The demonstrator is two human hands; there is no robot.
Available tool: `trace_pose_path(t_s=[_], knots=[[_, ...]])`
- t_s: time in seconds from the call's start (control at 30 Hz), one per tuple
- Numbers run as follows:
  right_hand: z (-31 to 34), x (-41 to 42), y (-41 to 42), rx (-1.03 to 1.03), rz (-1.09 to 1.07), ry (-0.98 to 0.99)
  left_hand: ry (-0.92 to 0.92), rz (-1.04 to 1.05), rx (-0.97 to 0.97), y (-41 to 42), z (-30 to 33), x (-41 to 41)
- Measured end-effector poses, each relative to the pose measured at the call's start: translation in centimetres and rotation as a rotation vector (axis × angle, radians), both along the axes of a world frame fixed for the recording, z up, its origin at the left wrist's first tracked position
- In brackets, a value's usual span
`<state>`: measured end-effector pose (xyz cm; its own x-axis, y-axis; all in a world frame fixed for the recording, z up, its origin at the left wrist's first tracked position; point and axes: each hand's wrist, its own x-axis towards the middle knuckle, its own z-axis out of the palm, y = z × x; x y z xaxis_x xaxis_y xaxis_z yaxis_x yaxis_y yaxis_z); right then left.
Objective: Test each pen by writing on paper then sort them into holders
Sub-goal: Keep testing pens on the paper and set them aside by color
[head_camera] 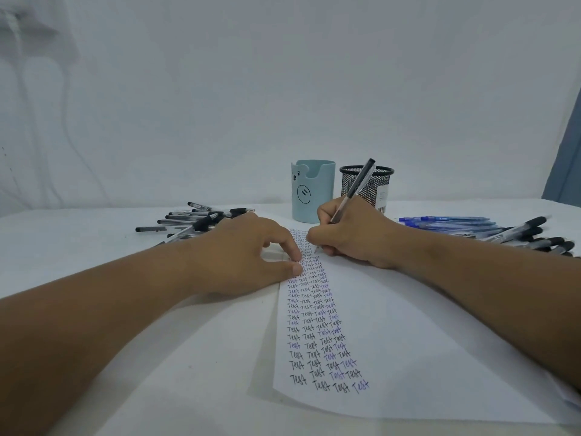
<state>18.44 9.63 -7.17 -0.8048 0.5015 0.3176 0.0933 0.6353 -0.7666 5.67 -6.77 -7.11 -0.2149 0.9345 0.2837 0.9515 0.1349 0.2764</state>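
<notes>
On the white desk (pixel 94 309), the right hand (pixel 352 237) has its grip clamped on a clear black-capped ballpoint pen (pixel 353 190), tip down near the top of the white sheet of paper (pixel 408 341), which already carries columns of "Test" in black and blue. Left hand (pixel 245 256) lies relaxed, fingertips pressing the sheet's left edge. Behind the paper: a pale blue bear-face cup holder (pixel 311 190) beside a black wire-mesh holder (pixel 374 187). Black pens piled far left (pixel 195 220), blue and black ones (pixel 490 231) far right.
</notes>
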Motion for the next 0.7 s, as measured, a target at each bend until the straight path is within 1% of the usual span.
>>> trace_pose_path(t_s=[0.3,0.53,0.7], knots=[[0.11,0.0,-0.25,0.036,0.019,-0.031,0.013,0.009,-0.021,-0.19,0.08,0.34],[-0.04,-0.16,0.03,-0.006,0.03,-0.015,0.017,0.02,-0.029,-0.22,0.11,0.4],[0.01,-0.1,-0.12,0.055,0.038,-0.032,0.017,0.035,-0.041,-0.35,0.29,0.73]])
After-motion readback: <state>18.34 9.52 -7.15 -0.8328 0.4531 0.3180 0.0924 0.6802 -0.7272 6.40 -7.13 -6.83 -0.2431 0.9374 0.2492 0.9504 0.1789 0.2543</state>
